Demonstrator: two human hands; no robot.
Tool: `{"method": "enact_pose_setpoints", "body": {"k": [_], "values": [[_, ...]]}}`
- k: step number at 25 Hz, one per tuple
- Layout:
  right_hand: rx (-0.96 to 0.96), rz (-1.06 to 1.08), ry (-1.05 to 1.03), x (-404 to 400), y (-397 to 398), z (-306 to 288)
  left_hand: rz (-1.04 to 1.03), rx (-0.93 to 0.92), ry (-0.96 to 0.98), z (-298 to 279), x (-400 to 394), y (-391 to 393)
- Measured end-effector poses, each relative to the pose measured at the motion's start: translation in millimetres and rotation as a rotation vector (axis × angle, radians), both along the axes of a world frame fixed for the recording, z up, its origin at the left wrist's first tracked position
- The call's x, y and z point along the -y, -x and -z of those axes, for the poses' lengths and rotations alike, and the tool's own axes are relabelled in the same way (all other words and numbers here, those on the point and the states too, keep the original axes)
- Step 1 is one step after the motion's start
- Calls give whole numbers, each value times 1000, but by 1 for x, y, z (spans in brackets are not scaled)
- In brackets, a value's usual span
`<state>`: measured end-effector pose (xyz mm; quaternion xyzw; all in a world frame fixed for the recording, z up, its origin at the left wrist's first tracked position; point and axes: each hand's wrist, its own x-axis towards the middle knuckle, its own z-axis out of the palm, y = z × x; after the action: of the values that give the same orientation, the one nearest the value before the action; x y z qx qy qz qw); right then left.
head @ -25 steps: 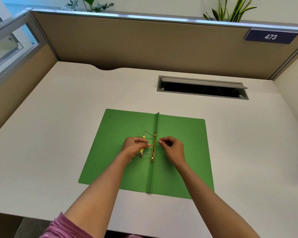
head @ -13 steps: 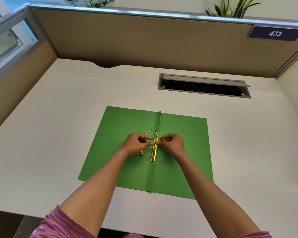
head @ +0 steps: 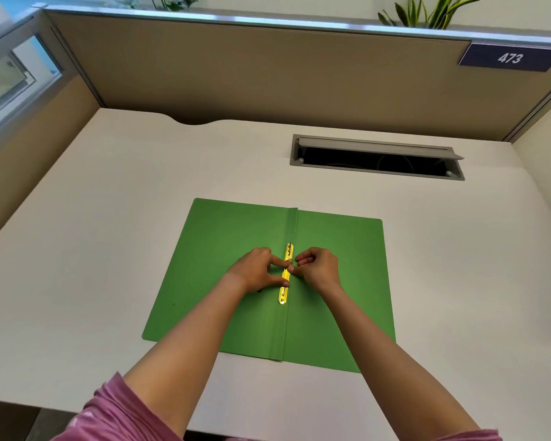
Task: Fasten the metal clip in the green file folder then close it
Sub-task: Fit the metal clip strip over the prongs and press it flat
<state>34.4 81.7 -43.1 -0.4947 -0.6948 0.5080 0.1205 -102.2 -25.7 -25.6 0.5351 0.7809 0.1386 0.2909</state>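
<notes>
A green card file folder (head: 236, 281) lies opened flat on a pale, off-white desk (head: 109, 249), its two leaves spread to either side of a raised centre fold that runs away from the person. Along that fold, about midway up the folder, sits a narrow gold-coloured metal clip strip (head: 286, 275) — bright, perforated with small holes, lying lengthwise on the spine.

Both hands meet at this strip. The left hand (head: 256, 270) rests on the folder's left leaf, just beside the strip, with its forefinger and thumb reaching across to touch the metal at two places, the other fingers curled under. The right hand (head: 317, 268) rests on the right leaf, its fingers bent in a loose fist, the fingertips (head: 295, 270) pressed against the strip's right edge. Whether either hand truly pinches a part of the clip or only presses on it cannot be told; the contact is too small to read. A small dark mark shows on the left leaf just below the left wrist, unclear in kind.

Beyond the folder's far right corner, a grey rectangular cable hatch (head: 376, 148) is set into the desk, its lid tipped open over a dark slot. Farther behind the folder stands a tan fabric partition wall (head: 236, 68), and on its right end a dark blue number plate (head: 509, 57) reads 473. Pink sleeves (head: 115, 412) show at the upper arms — nearest the camera.
</notes>
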Motion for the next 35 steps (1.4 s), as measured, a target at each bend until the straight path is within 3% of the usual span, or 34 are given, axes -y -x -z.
{"method": "enact_pose_setpoints", "body": {"k": [8,13,17,24,35], "values": [[-182,-33,-4,-13,-8,-1,0,-9,48,-2,-2,0],[-165,-240,-132,-19,8,-6,2,-14,53,-3,-1,-1],[-134,-272,-185,-30,15,-5,4,-6,63,-2,-2,0],[-111,-260,-185,-30,25,-3,-15,-2,82,0,-3,0],[-118,-54,-167,-33,24,4,-32,27,102,1,-4,0]]}}
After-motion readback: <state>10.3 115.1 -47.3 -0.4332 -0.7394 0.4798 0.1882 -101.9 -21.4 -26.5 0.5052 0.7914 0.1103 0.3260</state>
